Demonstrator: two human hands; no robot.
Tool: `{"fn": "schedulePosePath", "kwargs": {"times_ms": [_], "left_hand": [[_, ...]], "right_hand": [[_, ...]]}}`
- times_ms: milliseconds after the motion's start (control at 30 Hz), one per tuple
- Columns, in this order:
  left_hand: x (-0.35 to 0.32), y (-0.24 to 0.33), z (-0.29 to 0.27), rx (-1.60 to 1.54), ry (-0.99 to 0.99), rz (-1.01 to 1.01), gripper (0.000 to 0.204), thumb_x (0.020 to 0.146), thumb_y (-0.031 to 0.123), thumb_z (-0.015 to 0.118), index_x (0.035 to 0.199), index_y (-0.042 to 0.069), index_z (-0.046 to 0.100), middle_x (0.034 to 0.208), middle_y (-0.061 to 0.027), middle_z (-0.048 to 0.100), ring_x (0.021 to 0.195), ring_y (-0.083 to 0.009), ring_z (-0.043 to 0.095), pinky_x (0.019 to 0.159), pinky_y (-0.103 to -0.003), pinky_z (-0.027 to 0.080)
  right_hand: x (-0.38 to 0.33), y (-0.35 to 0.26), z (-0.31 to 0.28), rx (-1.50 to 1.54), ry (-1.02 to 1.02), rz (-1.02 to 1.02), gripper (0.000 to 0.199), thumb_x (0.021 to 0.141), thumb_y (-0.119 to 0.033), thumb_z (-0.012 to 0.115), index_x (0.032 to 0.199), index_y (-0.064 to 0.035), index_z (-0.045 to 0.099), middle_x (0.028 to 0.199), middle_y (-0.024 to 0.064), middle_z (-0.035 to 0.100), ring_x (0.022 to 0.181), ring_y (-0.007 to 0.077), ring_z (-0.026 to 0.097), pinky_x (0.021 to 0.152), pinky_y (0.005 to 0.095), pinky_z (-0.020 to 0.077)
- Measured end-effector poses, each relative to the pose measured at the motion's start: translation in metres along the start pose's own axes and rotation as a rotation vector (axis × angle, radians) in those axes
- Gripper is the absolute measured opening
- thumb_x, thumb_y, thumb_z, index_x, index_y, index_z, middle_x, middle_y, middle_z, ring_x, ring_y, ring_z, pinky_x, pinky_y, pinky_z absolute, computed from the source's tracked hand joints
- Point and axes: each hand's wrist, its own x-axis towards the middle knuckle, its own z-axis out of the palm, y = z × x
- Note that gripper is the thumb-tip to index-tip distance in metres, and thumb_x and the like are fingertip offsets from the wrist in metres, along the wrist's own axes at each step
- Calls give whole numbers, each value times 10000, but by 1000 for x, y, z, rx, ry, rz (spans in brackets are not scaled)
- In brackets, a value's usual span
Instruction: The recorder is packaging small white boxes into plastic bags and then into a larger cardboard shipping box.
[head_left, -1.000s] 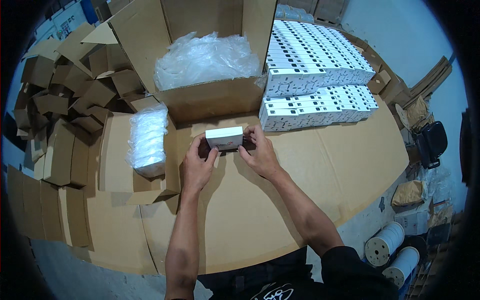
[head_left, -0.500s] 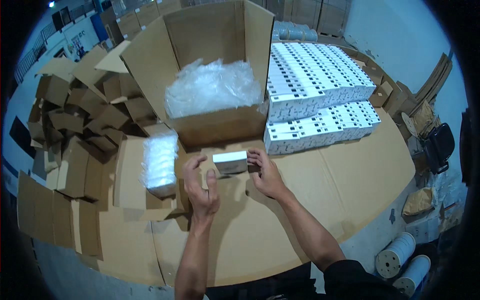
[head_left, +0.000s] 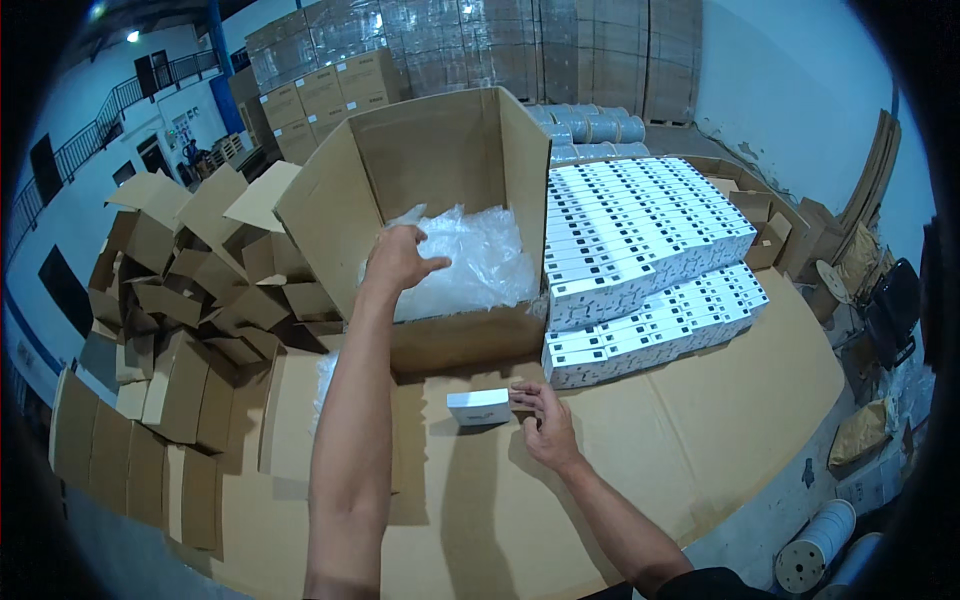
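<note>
A small white box [head_left: 478, 407] stands on the cardboard-covered table in front of a tall carton [head_left: 460, 350]. My right hand [head_left: 548, 425] is beside its right end, fingers apart; the fingertips are at the box's edge, and I cannot tell if they touch it. My left hand [head_left: 402, 262] reaches over the carton's near wall with thumb and fingers spread, at the pile of clear plastic bags [head_left: 475, 262] inside. Whether the fingers touch the plastic is unclear. My left forearm hides most of the bubble-wrapped stack [head_left: 325, 385] in a smaller open carton.
Several rows of white boxes [head_left: 650, 230] are stacked at the right of the tall carton. Empty open cartons [head_left: 200, 290] pile up at the left. Cable spools [head_left: 815, 545] stand on the floor at the lower right, near a black chair [head_left: 890, 310].
My left hand has moved from beside the white box up and over into the tall carton. The right hand stays by the box. The view has tilted upward.
</note>
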Motion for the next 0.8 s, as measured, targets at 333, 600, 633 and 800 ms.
{"fn": "schedulePosePath", "kwargs": {"times_ms": [333,600,633,800], "left_hand": [[31,-8,-18,-76,154,55,284,835,172,743,1019,-31,667,982,-247,725,998,-414,689,888,-483,536],[1,8,-77,-473,507,92,182,961,127,647,1062,-12,586,996,-156,733,929,-251,717,837,-376,543],[-10,17,-83,-525,527,91,161,993,114,622,1077,-14,570,1032,-123,727,936,-183,705,852,-327,543],[-81,50,-81,-874,506,209,136,1029,103,563,1100,-12,552,996,-98,686,913,-172,683,846,-315,542]], "right_hand": [[1,-4,-1,54,10,59,519,764,123,401,1264,41,517,1209,206,661,1163,308,674,982,407,544],[-2,-6,-2,27,-32,66,521,761,179,385,1258,59,490,1214,178,634,1153,267,671,1016,374,545],[-3,-3,-2,87,-2,62,514,764,157,386,1253,48,500,1193,184,653,1141,275,681,995,381,546],[-7,15,-2,175,110,27,474,796,177,357,1229,45,495,1145,162,638,1077,237,687,991,366,564]]}}
